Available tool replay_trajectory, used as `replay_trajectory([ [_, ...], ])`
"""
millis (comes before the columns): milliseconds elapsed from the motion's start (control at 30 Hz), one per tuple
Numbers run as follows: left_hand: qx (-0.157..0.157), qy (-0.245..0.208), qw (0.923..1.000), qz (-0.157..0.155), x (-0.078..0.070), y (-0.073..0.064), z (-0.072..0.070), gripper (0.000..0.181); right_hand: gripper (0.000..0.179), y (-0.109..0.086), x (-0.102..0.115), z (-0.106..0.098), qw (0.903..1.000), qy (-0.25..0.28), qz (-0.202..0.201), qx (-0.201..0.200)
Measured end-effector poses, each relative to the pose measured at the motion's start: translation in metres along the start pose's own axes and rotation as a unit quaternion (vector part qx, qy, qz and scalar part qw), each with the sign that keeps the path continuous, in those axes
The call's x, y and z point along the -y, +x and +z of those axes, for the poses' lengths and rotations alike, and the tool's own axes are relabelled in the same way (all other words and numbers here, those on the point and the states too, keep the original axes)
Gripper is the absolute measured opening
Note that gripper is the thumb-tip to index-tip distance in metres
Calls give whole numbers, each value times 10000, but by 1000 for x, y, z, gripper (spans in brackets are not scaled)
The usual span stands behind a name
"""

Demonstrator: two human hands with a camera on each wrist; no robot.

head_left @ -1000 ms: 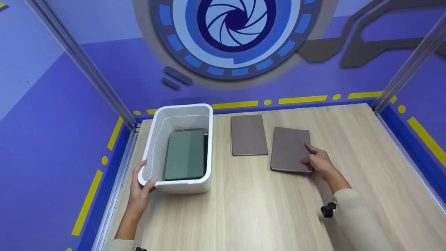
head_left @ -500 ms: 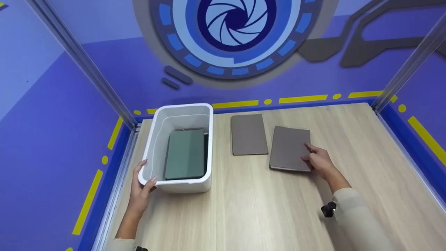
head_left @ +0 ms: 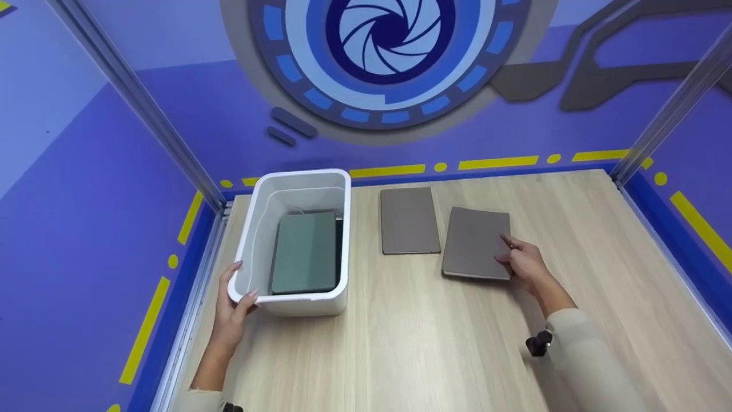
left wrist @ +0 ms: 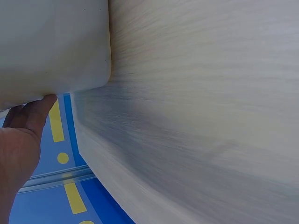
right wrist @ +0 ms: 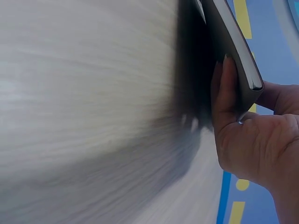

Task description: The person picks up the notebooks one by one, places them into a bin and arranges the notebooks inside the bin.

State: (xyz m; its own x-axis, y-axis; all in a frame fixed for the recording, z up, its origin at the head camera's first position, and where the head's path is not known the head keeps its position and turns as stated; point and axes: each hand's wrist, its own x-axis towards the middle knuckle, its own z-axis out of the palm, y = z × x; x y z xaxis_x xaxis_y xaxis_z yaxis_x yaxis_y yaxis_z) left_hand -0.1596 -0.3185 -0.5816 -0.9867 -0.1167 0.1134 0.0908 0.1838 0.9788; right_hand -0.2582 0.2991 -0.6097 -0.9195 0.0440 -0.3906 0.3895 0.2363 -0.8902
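Note:
My left hand (head_left: 230, 313) grips the near left corner of a white plastic bin (head_left: 343, 252), thumb at the rim; the left wrist view has its fingers against the outer wall (left wrist: 56, 46). In the bin lies a green notebook (head_left: 304, 252) on top of darker things mostly hidden under it. At the right, my right hand (head_left: 527, 266) holds a brown notebook (head_left: 474, 243) by its right edge. The right wrist view puts some fingers (right wrist: 228, 84) under this notebook (right wrist: 236, 46), which is raised off the table there.
A second brown notebook (head_left: 409, 220) lies flat between the bin and the held one. The wooden table (head_left: 412, 332) runs back to a blue patterned wall (head_left: 486, 137). Metal profile posts (head_left: 148, 114) stand at the corners.
The near edge of the held notebook has risen slightly, with my right hand almost in place. My left hand and the bin stay put.

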Motion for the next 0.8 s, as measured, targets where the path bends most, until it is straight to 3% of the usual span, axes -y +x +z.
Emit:
replay_trajectory([
  [800,107,47,9999,-30,-2,-1,0,70,77,-1,1,-4,9986,526,101,26],
])
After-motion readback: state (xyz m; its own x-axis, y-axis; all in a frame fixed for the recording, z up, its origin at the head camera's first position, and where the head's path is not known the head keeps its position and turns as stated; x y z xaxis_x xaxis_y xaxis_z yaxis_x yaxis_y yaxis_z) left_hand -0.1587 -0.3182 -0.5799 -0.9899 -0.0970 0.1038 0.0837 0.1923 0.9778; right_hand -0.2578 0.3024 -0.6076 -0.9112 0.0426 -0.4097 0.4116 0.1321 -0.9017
